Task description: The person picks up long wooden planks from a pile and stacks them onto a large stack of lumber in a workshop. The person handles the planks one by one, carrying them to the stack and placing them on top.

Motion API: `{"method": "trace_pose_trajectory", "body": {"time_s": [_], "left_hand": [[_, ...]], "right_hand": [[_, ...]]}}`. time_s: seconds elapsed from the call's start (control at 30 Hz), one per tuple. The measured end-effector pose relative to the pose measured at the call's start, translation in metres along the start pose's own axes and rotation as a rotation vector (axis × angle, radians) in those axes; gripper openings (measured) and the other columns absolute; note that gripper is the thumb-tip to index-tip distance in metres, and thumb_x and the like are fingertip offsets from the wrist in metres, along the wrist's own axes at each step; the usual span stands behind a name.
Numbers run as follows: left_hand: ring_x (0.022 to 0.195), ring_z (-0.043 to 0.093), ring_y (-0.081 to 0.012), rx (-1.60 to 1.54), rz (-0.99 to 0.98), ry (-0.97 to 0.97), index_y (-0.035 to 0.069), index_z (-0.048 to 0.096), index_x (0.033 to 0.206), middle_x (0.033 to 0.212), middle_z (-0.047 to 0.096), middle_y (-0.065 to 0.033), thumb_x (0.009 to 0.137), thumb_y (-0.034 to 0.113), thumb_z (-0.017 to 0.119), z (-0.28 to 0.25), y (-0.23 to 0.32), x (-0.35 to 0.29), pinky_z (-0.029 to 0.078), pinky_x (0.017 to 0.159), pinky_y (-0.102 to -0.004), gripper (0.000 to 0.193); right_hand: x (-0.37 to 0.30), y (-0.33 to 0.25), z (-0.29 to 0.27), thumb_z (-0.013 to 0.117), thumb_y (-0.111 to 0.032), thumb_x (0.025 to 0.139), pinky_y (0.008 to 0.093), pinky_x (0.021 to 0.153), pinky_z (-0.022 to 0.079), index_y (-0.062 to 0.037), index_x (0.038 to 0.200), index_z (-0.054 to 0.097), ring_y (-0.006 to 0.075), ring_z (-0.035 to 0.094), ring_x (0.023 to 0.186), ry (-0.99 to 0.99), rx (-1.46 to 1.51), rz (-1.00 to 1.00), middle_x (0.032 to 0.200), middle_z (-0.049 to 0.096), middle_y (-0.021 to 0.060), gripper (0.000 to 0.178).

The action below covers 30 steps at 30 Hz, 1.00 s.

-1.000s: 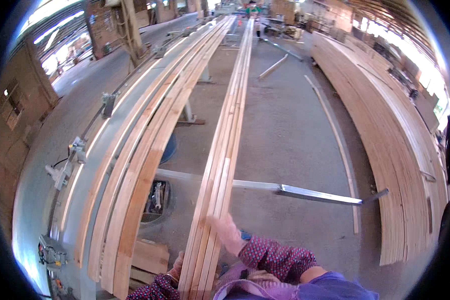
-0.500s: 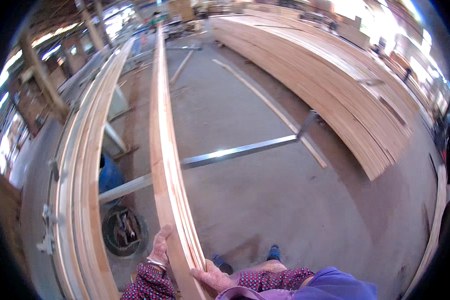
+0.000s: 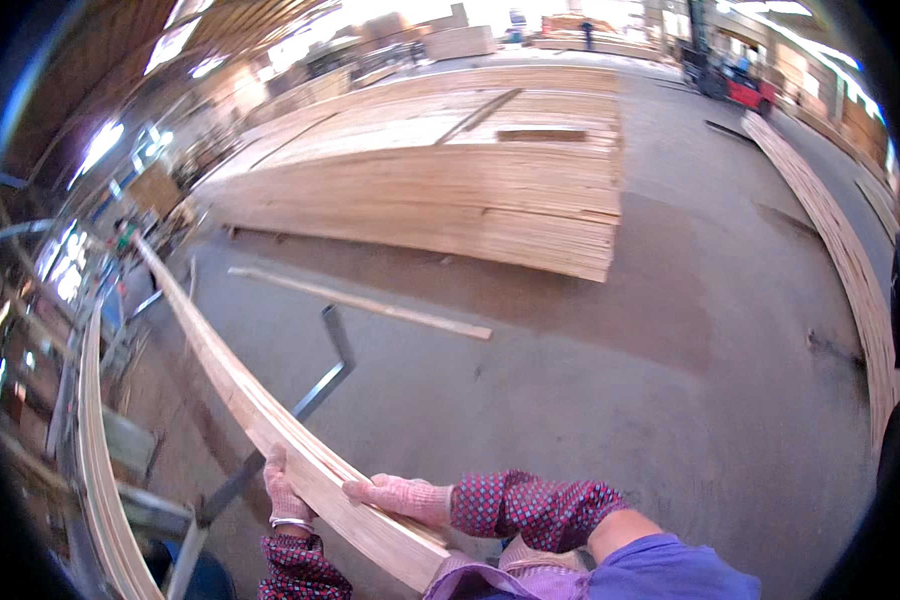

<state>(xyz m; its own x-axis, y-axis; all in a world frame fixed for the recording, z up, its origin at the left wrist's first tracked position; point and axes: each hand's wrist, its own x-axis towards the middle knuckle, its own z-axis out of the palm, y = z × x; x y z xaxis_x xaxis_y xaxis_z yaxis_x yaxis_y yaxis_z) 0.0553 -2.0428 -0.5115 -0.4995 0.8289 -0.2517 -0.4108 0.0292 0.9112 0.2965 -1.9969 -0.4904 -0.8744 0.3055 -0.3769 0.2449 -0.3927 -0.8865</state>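
A long bundle of pale wooden boards (image 3: 238, 385) slants from near my body to the far left. My left hand (image 3: 288, 492), in a pale pinkish glove with a bangle at the wrist, presses against the near left side of the bundle, fingers upward. Across from it, my right hand (image 3: 402, 498), gloved alike, grips the right edge with its fingers over the top. The boards cross above a metal bar (image 3: 322, 388) with an upturned end. At the far end of the bundle is a small green shape, too blurred to make out.
A large stack of lumber (image 3: 410, 200) lies beyond on the concrete floor, with a loose wood strip (image 3: 370, 305) before it. More boards (image 3: 100, 470) run along the left. Another long board pile (image 3: 835, 235) lies right. A red forklift (image 3: 748, 95) stands at the back right.
My view has swung to the right, so the lumber stack now lies across the middle and the forklift shows. Both hands still hold the bundle, which now slants more to the left.
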Motion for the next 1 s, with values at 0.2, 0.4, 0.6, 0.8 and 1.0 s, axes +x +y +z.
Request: {"method": "trace_pose_trajectory", "body": {"time_s": [0.2,0.4,0.6,0.8,1.0], "left_hand": [[0.100,0.059,-0.0333,0.029,-0.060,-0.119,0.002,0.047,0.126,0.111,0.059,-0.0170,0.091,0.056,0.048,0.166,0.028,0.046,0.048,0.090,-0.0459,0.064],[0.101,0.059,-0.0331,-0.009,0.001,-0.254,0.000,0.044,0.128,0.114,0.057,-0.0185,0.093,0.054,0.045,0.298,0.033,0.115,0.048,0.090,-0.0451,0.065],[0.101,0.060,-0.0337,-0.057,0.029,-0.230,-0.001,0.046,0.127,0.114,0.059,-0.0201,0.095,0.053,0.043,0.389,0.012,0.186,0.047,0.093,-0.0454,0.063],[0.106,0.059,-0.0345,0.008,0.049,-0.226,0.002,0.044,0.133,0.120,0.057,-0.0193,0.094,0.053,0.044,0.507,0.002,0.251,0.047,0.095,-0.0464,0.063],[0.105,0.060,-0.0330,0.111,0.108,-0.199,-0.001,0.041,0.135,0.120,0.057,-0.0222,0.098,0.049,0.038,0.600,0.002,0.271,0.049,0.095,-0.0438,0.062]], "right_hand": [[-0.068,-0.025,-0.133,0.042,-0.071,0.090,0.0302,0.084,0.050,-0.0030,0.123,0.057,0.0136,0.061,0.094,-0.022,0.100,-0.197,0.111,0.063,0.0065,0.078],[-0.122,-0.080,-0.252,0.040,-0.070,0.091,0.0295,0.084,0.049,-0.0029,0.122,0.060,0.0111,0.059,0.095,0.097,0.096,-0.247,0.107,0.064,0.0058,0.076],[-0.115,-0.109,-0.366,0.040,-0.080,0.082,0.0311,0.061,0.055,-0.0004,0.114,0.062,0.0171,0.066,0.076,0.183,0.039,-0.291,0.089,0.066,0.0123,0.088],[-0.146,-0.154,-0.486,0.039,-0.086,0.077,0.0296,0.044,0.053,-0.0007,0.094,0.067,0.0166,0.065,0.055,0.138,0.121,-0.315,0.070,0.064,0.0101,0.091],[-0.183,-0.189,-0.579,0.041,-0.080,0.082,0.0259,0.049,0.051,-0.0022,0.105,0.062,0.0144,0.064,0.061,-0.066,0.072,-0.278,0.077,0.064,0.0092,0.083]]}}
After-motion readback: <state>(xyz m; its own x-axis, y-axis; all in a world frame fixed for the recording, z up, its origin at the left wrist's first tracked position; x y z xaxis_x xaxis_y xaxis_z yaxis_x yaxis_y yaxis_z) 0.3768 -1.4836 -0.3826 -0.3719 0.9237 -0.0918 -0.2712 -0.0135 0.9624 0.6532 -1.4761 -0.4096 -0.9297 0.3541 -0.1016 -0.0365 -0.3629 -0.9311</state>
